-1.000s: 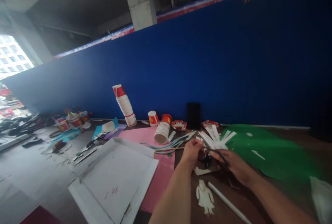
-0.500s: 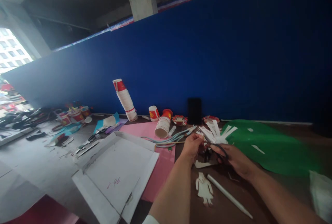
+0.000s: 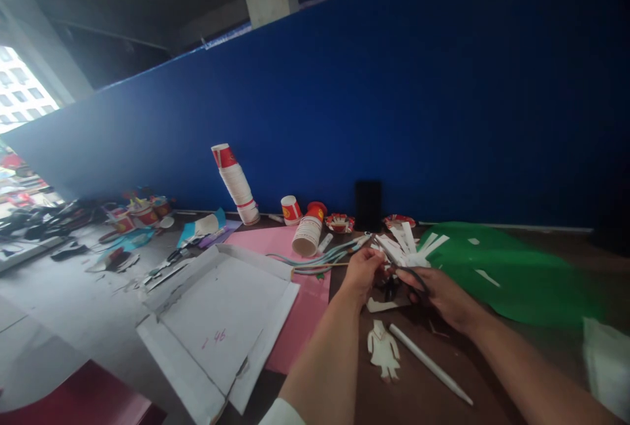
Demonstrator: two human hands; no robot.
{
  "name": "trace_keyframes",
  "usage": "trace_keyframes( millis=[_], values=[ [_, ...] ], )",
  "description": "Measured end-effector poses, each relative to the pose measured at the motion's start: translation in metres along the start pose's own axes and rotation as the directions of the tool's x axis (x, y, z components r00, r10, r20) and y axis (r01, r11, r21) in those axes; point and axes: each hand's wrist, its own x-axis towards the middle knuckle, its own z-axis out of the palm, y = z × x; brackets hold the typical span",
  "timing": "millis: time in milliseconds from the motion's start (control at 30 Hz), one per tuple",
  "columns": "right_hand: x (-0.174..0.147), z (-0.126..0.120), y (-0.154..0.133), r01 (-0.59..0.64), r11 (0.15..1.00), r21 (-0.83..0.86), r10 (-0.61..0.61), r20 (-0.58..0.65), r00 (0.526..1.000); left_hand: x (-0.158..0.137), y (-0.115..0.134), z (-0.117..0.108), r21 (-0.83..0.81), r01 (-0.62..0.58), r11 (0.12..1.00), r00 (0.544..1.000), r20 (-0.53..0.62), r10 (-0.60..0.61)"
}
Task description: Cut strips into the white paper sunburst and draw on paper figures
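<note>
Two hands [image 3: 443, 294] [image 3: 364, 269], right gripping scissors [image 3: 422, 281], left pinched, contents unclear, face blue partition [image 3: 246, 117] over brown table [image 3: 418, 399].

Scissors [image 3: 420, 281]: handles seen as plastic
Figure cutout [image 3: 382, 351]: matt card shown
Red sheet [image 3: 86, 395]: seen as glossy

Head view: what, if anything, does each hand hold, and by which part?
The right hand holds black-handled scissors by the handles; whether the left hand holds anything cannot be told.
</note>
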Motion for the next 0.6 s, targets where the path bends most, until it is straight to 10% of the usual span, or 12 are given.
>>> trace_keyframes(
  millis=[600],
  values=[
    [-0.0048,0.0008,-0.0082,0.012,0.997,-0.072,-0.013,-0.017,1.0,-0.0016,0.0036,-0.0013,0.05,0.0,0.999,1.0,0.018,0.0]
  ],
)
